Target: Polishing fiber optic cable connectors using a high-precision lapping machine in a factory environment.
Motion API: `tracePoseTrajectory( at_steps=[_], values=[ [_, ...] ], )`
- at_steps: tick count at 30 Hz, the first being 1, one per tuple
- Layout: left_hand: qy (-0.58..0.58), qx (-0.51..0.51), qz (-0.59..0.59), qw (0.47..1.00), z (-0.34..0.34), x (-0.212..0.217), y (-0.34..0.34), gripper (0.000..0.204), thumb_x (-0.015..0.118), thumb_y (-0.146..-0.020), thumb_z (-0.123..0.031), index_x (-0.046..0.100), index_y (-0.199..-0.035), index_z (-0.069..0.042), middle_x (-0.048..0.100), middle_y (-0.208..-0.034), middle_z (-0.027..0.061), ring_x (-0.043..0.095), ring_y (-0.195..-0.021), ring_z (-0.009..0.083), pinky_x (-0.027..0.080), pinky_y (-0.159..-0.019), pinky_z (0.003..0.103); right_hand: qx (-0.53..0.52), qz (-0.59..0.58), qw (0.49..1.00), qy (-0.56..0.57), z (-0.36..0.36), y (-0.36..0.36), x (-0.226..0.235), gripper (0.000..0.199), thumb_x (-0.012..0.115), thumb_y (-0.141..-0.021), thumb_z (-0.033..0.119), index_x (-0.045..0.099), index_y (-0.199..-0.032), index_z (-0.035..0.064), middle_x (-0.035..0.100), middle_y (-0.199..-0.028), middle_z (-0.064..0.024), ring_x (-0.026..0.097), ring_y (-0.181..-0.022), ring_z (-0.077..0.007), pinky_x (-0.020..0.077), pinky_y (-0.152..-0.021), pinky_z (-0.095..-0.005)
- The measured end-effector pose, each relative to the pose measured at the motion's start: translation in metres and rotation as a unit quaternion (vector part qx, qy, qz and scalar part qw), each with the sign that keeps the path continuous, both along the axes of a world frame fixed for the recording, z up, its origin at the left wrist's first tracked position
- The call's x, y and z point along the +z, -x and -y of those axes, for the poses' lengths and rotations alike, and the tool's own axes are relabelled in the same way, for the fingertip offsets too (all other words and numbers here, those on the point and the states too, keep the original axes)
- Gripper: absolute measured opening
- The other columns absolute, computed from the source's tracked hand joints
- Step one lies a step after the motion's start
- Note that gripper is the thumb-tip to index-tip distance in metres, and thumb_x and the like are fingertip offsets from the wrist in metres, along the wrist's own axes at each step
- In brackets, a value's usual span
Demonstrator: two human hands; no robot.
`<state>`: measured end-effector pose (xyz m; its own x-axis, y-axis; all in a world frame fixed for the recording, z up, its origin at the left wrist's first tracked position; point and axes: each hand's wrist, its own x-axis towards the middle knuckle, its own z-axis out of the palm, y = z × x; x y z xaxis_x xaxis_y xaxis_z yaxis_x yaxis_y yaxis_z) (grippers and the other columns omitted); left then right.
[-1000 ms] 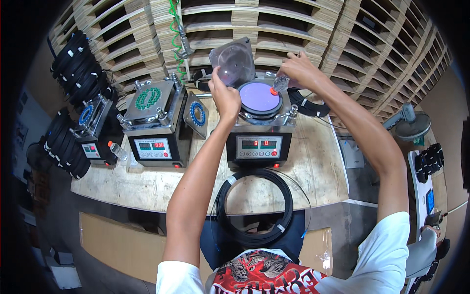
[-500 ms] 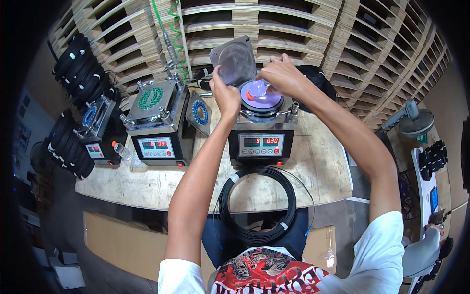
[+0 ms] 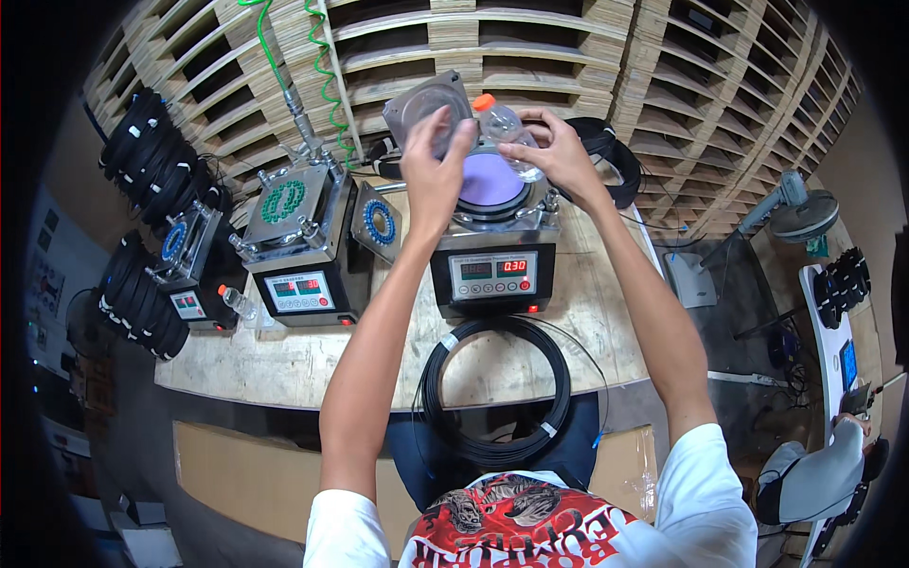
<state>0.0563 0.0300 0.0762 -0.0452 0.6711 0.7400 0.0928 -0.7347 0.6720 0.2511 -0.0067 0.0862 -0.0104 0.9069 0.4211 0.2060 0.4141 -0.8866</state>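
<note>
Grip, right hand [image 3: 561, 156]: thumb and fingers pinching a bottle by its body, wrist angled inward, forearm reaching up from the lower right. Grip, left hand [image 3: 434, 175]: raised, fingers parted and slightly blurred, pointing upward; contact with the square plate behind cannot be told.

Coil [image 3: 441, 407]: black cable, smooth, round, bound with white bands; overlaps the front edge of the tabletop in the view. Tabletop [image 3: 284, 374]: pale wood, stained, curved by the lens.

Machine [image 3: 492, 270]: black box body, silver control panel, red lit digits. Purple disc [image 3: 490, 180]: flat, matte, round, dark-rimmed, atop the machine.

Bottle [image 3: 502, 123]: clear, glossy, rounded; tilted, orange cap [image 3: 484, 102] toward the upper left; held over the disc's rear right part, between the two hands. Square plate [image 3: 405, 106]: grey, circular recess, leaning behind the left hand.

Pallets [image 3: 398, 43]: raw slatted wood, stacked as a backdrop.
</note>
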Motion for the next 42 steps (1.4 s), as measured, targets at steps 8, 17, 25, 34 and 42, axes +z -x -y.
tracePoseTrajectory(
  at_steps=[8, 17, 25, 34, 42],
  values=[
    [0.083, -0.128, -0.020, 0.988, 0.021, 0.032, 0.031, 0.044, 0.083, -0.082, -0.020, 0.069, -0.116, 0.003, 0.074, -0.091, 0.0069, 0.064, -0.075, 0.0069, 0.053, -0.068, 0.024, 0.045, 0.033, 0.997, -0.052, 0.002, 0.029, 0.012, 0.042, 0.076, -0.088, 0.023, 0.063, -0.124, 0.0044, 0.066, -0.119, -0.0073, 0.061, -0.113, -0.0158, 0.0476, -0.099, -0.0305],
    [0.093, 0.095, -0.032, 0.991, 0.011, -0.056, 0.112, 0.055, 0.089, -0.073, -0.022, 0.064, -0.114, 0.005, 0.073, -0.099, 0.0158, 0.070, -0.085, 0.0197, 0.055, -0.075, 0.034, -0.202, 0.151, 0.959, -0.130, -0.028, -0.009, -0.059, 0.029, 0.065, -0.097, 0.027, 0.069, -0.115, 0.0053, 0.066, -0.094, -0.0166, 0.065, -0.084, -0.0224, 0.0524, -0.078, -0.0334],
    [0.190, 0.168, -0.178, 0.951, 0.032, -0.191, 0.139, 0.057, 0.092, -0.067, -0.020, 0.060, -0.107, 0.003, 0.070, -0.098, 0.0212, 0.068, -0.090, 0.0330, 0.053, -0.081, 0.041, -0.204, 0.196, 0.946, -0.155, -0.029, -0.004, -0.062, 0.026, 0.057, -0.101, 0.022, 0.067, -0.119, 0.0064, 0.063, -0.094, -0.0173, 0.064, -0.084, -0.0261, 0.0514, -0.078, -0.0363],
    [0.205, 0.125, -0.204, 0.949, 0.031, -0.238, 0.150, 0.060, 0.090, -0.069, -0.015, 0.053, -0.113, 0.001, 0.066, -0.110, 0.0212, 0.065, -0.101, 0.0356, 0.051, -0.089, 0.041, -0.214, 0.168, 0.952, -0.140, -0.024, -0.003, -0.063, 0.025, 0.056, -0.101, 0.019, 0.067, -0.118, 0.0056, 0.064, -0.095, -0.0145, 0.063, -0.085, -0.0224, 0.0505, -0.079, -0.0343],
    [0.190, 0.074, -0.167, 0.965, 0.033, -0.223, 0.148, 0.078, 0.089, -0.070, -0.019, 0.050, -0.134, -0.002, 0.061, -0.123, 0.0194, 0.062, -0.110, 0.0325, 0.049, -0.095, 0.042, -0.221, 0.155, 0.949, -0.161, -0.028, -0.002, -0.062, 0.023, 0.055, -0.100, 0.017, 0.068, -0.116, 0.0057, 0.065, -0.095, -0.0139, 0.064, -0.086, -0.0234, 0.0507, -0.080, -0.0341]
  ],
)
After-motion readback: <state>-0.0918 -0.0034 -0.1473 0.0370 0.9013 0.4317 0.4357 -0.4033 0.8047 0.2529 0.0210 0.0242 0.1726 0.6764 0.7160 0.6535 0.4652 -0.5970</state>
